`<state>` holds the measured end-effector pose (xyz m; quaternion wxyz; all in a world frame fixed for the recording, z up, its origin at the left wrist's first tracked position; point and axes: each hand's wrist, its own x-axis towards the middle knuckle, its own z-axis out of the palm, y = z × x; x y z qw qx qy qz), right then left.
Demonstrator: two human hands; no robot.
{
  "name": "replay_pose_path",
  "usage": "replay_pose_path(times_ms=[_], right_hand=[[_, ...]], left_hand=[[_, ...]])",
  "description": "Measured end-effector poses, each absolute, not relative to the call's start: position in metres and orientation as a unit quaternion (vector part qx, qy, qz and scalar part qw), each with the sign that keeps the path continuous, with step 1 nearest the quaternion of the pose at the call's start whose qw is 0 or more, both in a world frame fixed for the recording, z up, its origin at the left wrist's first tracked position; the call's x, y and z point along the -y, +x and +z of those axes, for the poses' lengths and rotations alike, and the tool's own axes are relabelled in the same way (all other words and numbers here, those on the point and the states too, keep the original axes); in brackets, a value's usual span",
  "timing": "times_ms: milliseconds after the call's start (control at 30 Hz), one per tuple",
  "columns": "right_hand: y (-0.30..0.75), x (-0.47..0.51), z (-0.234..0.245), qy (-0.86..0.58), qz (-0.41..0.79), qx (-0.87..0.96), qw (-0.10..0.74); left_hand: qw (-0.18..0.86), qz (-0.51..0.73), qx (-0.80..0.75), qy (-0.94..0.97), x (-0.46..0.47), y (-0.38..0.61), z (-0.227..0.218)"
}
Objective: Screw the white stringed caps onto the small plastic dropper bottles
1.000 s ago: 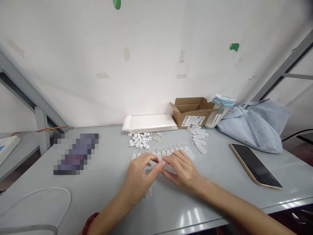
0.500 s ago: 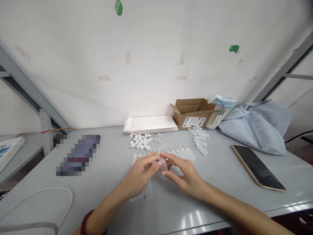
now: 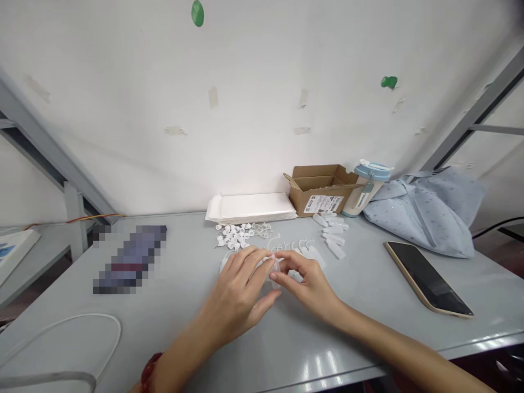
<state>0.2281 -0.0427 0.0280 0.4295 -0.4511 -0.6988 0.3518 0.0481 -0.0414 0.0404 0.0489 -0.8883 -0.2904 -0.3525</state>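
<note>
item: small clear vial (image 3: 275,269), held just above the grey table (image 3: 184,327), in front of a row of capped vials (image 3: 301,246). our right hand (image 3: 311,285) pinches it between thumb and fingers. our left hand (image 3: 239,297), fingers loosely spread, meets its top; whether it grips we cannot tell. behind: heap of white caps (image 3: 234,234), loose vials (image 3: 333,236), cardboard box (image 3: 321,188). phone (image 3: 428,278) well apart, right.
</note>
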Motion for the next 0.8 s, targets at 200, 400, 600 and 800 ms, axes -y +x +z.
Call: replay_pose_path(times_ms=[200, 400, 600, 800], right_hand=[[0.227, 0.043, 0.029, -0.459, 0.404, 0.693, 0.382], [0.236, 0.046, 0.048, -0.412, 0.372, 0.807, 0.203], [0.235, 0.047, 0.043, -0.345, 0.336, 0.872, 0.09], [0.234, 0.044, 0.033, -0.349, 0.322, 0.876, 0.084]], left_hand=[[0.017, -0.354, 0.299, -0.886, 0.046, 0.048, 0.043], [-0.118, -0.291, 0.329, -0.89, 0.069, 0.035, 0.037], [-0.152, -0.229, 0.346, -0.897, 0.082, 0.028, 0.028], [-0.126, -0.214, 0.338, -0.908, 0.07, 0.026, 0.026]])
